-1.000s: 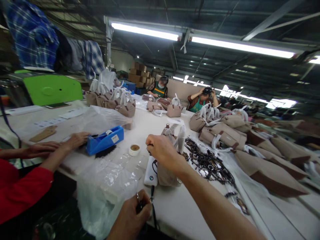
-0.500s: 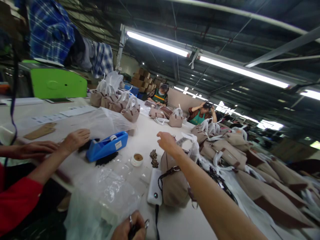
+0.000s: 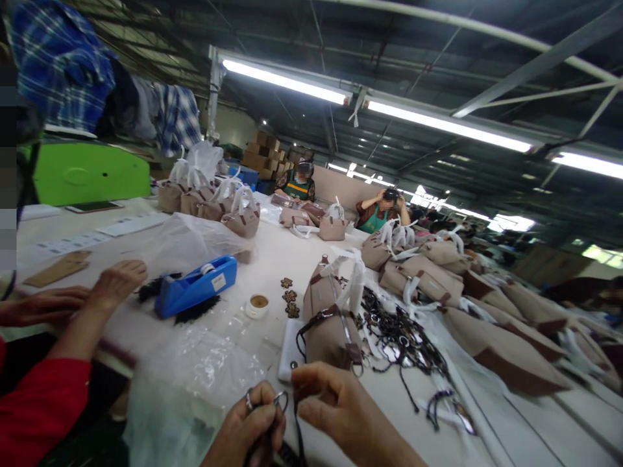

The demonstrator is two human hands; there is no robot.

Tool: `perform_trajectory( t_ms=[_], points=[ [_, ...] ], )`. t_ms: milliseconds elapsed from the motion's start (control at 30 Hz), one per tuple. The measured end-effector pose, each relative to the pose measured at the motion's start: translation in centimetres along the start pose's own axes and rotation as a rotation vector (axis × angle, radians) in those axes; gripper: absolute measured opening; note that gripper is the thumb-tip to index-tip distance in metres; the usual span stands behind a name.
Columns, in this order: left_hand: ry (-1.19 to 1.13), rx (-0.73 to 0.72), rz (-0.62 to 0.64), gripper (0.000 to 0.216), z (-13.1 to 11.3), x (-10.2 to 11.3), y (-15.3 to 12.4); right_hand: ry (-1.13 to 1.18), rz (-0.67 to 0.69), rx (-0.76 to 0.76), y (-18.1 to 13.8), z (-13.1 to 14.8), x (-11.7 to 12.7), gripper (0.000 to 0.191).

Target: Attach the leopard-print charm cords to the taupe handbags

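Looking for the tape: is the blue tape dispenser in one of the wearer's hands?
No: the blue tape dispenser rests on the table, while the left hand and right hand meet at a metal ring.

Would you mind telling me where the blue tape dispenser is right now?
In the head view the blue tape dispenser sits left of centre on the white table, between a co-worker's hand and a small tape roll.

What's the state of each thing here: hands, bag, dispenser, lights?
left hand: shut on metal ring
right hand: fingers curled beside the ring, grip unclear
handbag: upright, handles wrapped white
tape dispenser: roll loaded
ceiling lights: on
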State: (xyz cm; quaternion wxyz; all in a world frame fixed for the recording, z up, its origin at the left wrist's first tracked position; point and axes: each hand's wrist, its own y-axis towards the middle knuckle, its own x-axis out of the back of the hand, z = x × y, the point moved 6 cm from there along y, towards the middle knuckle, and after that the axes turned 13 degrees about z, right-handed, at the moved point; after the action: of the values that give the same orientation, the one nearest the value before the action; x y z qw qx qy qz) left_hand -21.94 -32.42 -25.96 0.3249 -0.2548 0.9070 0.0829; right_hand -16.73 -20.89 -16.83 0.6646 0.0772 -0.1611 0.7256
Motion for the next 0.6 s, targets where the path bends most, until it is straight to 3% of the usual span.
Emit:
perform_trajectory(
  t_ms=[167,400,600],
  points=[
    [-0.043,0.015,0.016,0.029,-0.7,-3.3,0.1,0.355,0.011,0.054,-1.3,-1.1,-0.2,0.032],
    [0.05,0.076,0.091,0.03,-0.2,-7.6,0.8,0.455,-0.147,0.068,-4.0,-1.9,1.8,0.04],
    [0.024,0.139,0.084,0.034,1.8,-9.3,1.3,0.482,-0.233,0.155,-6.3,-3.3,2.4,0.036]
  ],
)
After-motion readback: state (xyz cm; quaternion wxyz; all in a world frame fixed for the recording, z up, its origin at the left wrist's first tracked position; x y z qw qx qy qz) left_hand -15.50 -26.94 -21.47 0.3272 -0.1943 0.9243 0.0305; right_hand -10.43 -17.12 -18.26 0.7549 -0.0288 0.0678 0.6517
